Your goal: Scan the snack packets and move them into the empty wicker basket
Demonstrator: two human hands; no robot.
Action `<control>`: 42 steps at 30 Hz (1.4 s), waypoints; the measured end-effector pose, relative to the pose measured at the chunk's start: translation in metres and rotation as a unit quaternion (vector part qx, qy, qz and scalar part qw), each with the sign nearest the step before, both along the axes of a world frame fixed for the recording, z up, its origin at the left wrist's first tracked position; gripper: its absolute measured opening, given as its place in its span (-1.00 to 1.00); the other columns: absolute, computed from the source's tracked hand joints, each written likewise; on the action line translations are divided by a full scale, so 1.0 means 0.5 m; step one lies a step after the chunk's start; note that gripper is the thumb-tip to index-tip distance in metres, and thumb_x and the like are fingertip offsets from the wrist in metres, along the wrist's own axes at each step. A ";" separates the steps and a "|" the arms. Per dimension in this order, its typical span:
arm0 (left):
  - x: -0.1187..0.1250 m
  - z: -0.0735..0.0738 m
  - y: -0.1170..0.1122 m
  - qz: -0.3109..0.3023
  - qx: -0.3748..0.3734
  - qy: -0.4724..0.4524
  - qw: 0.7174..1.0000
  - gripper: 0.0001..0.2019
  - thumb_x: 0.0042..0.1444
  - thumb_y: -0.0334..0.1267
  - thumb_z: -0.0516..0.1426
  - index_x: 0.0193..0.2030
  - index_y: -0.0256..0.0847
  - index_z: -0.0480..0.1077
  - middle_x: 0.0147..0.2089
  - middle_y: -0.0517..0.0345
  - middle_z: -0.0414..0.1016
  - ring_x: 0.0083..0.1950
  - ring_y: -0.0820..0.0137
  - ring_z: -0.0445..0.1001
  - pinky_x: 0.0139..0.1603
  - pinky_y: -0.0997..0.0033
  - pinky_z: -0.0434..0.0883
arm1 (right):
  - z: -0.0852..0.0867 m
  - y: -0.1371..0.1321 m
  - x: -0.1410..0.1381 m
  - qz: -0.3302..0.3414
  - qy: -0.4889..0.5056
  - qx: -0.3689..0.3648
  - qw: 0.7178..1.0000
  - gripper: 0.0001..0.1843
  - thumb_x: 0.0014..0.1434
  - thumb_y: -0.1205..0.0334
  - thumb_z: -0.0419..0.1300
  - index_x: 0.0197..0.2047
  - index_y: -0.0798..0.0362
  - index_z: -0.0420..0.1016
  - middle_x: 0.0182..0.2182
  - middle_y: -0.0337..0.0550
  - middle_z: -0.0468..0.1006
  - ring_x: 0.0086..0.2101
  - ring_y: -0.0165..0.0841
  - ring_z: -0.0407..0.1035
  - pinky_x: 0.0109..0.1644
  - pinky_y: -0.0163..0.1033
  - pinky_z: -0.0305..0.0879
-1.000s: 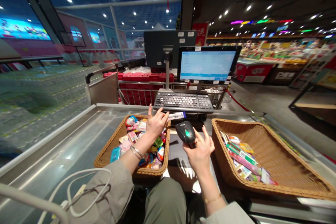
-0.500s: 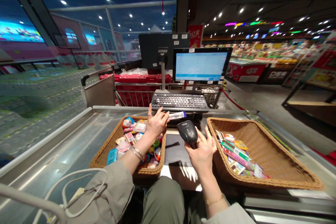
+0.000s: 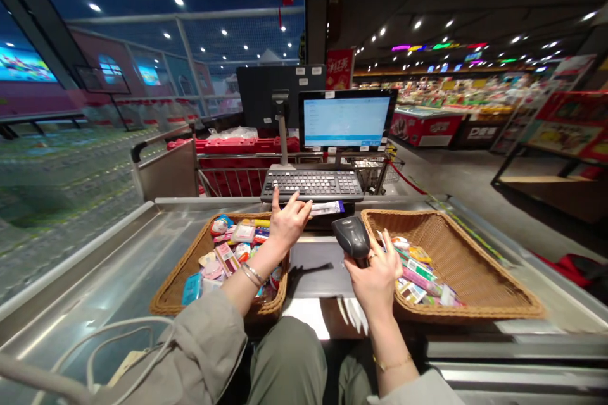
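A slim white and blue packet [image 3: 327, 207] is pinched by one end in my left hand [image 3: 287, 220], just in front of the keyboard [image 3: 313, 185]. Fingers wrapped round its grip, my right hand [image 3: 375, 275] holds a black barcode scanner [image 3: 351, 235], its head tilted toward the left. To the left, under my left forearm, is a wicker basket [image 3: 164, 291] full of small wrapped sweets and toys [image 3: 227, 259]. The right wicker basket [image 3: 489, 266] stands beside my right hand, with several packets [image 3: 420, 272] gathered at its left end.
Behind the keyboard stands a lit monitor [image 3: 349, 121], next to a dark screen [image 3: 266, 98] seen from its back. A metal counter [image 3: 118, 253] surrounds the baskets. White cables [image 3: 95, 345] loop over it at lower left. Beyond is a metal cart [image 3: 228, 180].
My left hand has shifted slightly right with the packet. My right hand has carried the scanner right, nearer the right basket. The whole view has turned a little to the right.
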State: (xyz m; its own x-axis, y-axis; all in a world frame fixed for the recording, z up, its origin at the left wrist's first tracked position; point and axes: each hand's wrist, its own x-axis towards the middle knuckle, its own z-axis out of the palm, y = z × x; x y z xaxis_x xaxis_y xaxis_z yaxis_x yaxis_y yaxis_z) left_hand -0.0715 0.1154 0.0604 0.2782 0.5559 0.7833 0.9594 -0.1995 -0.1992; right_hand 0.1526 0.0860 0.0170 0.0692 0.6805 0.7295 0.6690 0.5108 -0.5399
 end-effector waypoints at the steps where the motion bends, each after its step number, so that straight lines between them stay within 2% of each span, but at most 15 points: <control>1: 0.006 0.000 0.004 -0.002 0.003 0.002 1.000 -0.74 0.29 -0.26 0.12 0.09 -0.13 0.45 -0.18 0.12 0.63 0.23 0.10 0.46 0.46 -0.31 -0.39 | 0.001 0.001 0.006 -0.006 0.004 0.001 1.000 -0.71 0.10 0.11 0.19 -0.15 0.06 0.57 0.03 0.02 0.56 0.26 0.00 0.13 0.30 0.22 -0.09; 9: 0.059 -0.005 0.033 -0.031 0.008 -0.006 0.999 -0.72 0.27 -0.27 0.14 0.10 -0.06 0.45 -0.16 0.14 0.64 0.23 0.10 0.46 0.45 -0.31 -0.41 | 0.004 0.005 0.054 -0.040 0.027 -0.006 0.999 -0.72 0.10 0.13 0.22 -0.14 0.07 0.57 -0.03 0.06 0.57 0.26 0.02 0.12 0.28 0.29 -0.09; 18: 0.117 -0.002 0.050 -0.068 0.003 -0.006 0.998 -0.77 0.29 -0.27 0.12 0.05 -0.08 0.47 -0.16 0.14 0.64 0.22 0.11 0.47 0.44 -0.32 -0.47 | -0.005 0.017 0.105 -0.102 0.063 -0.012 0.993 -0.75 0.09 0.06 0.23 -0.27 0.07 0.56 -0.08 0.10 0.59 0.24 0.05 0.16 0.26 0.26 -0.07; 23: 0.146 -0.007 0.064 -0.087 -0.007 -0.013 0.996 -0.78 0.30 -0.27 0.11 0.05 -0.05 0.48 -0.16 0.16 0.64 0.23 0.11 0.46 0.42 -0.36 -0.50 | -0.011 0.025 0.137 -0.130 0.082 -0.008 0.988 -0.66 0.09 -0.03 0.23 -0.23 0.08 0.55 -0.12 0.09 0.61 0.23 0.05 0.19 0.25 0.23 -0.04; 27: 0.167 -0.010 0.074 -0.096 -0.002 -0.003 0.995 -0.80 0.31 -0.26 0.11 0.02 -0.05 0.48 -0.15 0.17 0.65 0.22 0.13 0.47 0.42 -0.35 -0.51 | -0.022 0.032 0.161 -0.150 0.087 -0.012 0.985 -0.59 0.06 -0.07 0.24 -0.20 0.12 0.55 -0.09 0.16 0.59 0.21 0.06 0.21 0.23 0.22 0.00; 32: 0.192 -0.015 0.087 -0.115 0.009 0.027 0.993 -0.81 0.31 -0.26 0.11 0.01 -0.09 0.48 -0.12 0.17 0.65 0.23 0.15 0.46 0.43 -0.28 -0.56 | -0.027 0.038 0.187 -0.169 0.098 -0.012 0.981 -0.62 0.06 -0.07 0.24 -0.27 0.11 0.56 -0.09 0.17 0.60 0.21 0.08 0.22 0.23 0.23 0.02; 37: 0.217 -0.020 0.096 -0.130 -0.017 0.049 0.990 -0.79 0.31 -0.34 0.10 0.01 -0.09 0.47 -0.07 0.16 0.65 0.27 0.15 0.42 0.41 -0.35 -0.55 | -0.026 0.040 0.208 -0.195 0.126 -0.013 0.973 -0.66 0.06 -0.04 0.25 -0.34 0.10 0.55 -0.08 0.17 0.59 0.21 0.09 0.22 0.21 0.21 0.07; 42: 0.239 -0.020 0.101 -0.151 -0.037 0.072 0.985 -0.77 0.31 -0.36 0.09 0.03 -0.05 0.46 -0.03 0.17 0.63 0.29 0.15 0.39 0.40 -0.38 -0.56 | -0.032 0.044 0.226 -0.221 0.151 -0.011 0.964 -0.70 0.00 0.01 0.30 -0.37 0.10 0.53 -0.07 0.18 0.58 0.20 0.09 0.22 0.26 0.23 0.00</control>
